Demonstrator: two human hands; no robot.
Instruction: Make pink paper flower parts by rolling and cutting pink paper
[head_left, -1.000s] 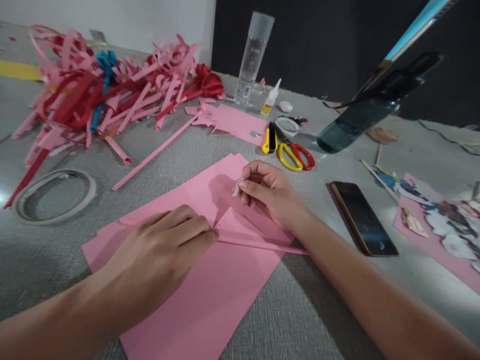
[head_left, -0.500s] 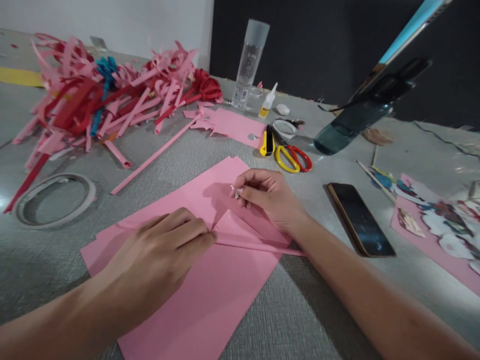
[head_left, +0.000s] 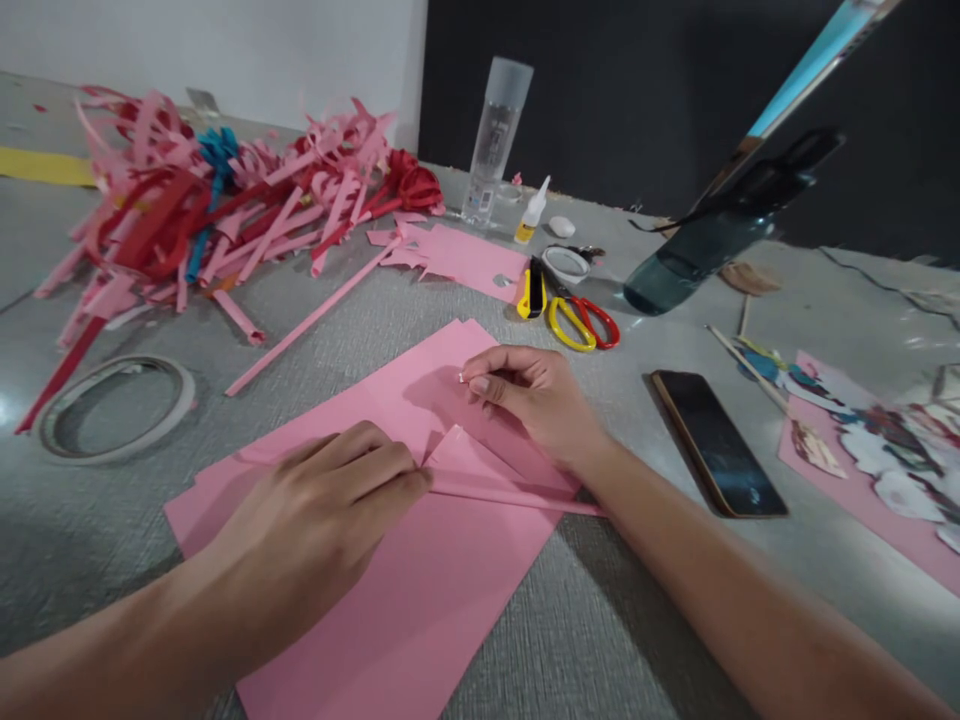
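Two grips noted. Left hand (head_left: 330, 500): knuckles up, fingers curled, fingertips pinched down at one end of a pink paper tube (head_left: 517, 497); their underside is hidden, so pressure cannot be judged. Right hand (head_left: 536, 395): raised, thumb and forefinger nipped on a tiny white scrap (head_left: 461, 378), material unclear, perhaps tape or its backing. Tube runs from the left fingertips rightward, ending beside the right wrist. Its triangular flap (head_left: 474, 458), not yet rolled in, lies between the hands, on the far side of the tube. Pink sheets (head_left: 420, 600) lie beneath both hands. Step in hand, as judged: managing the scrap one-handed while the roll is held. Method: hold the left pinch steady, since easing it would probably let the coil loosen; press lightly, as hollow paper should dent easily. If the scrap is sticky, keep it off the flap and sheets until wanted elsewhere or discarded. Check that the flap lies smooth, without a crease, before any pressing. Nearby: scissors (head_left: 568, 294) beyond the right hand, phone (head_left: 718, 443) right of the right forearm, tape roll (head_left: 184, 396) out to the left of the left hand; none touched.
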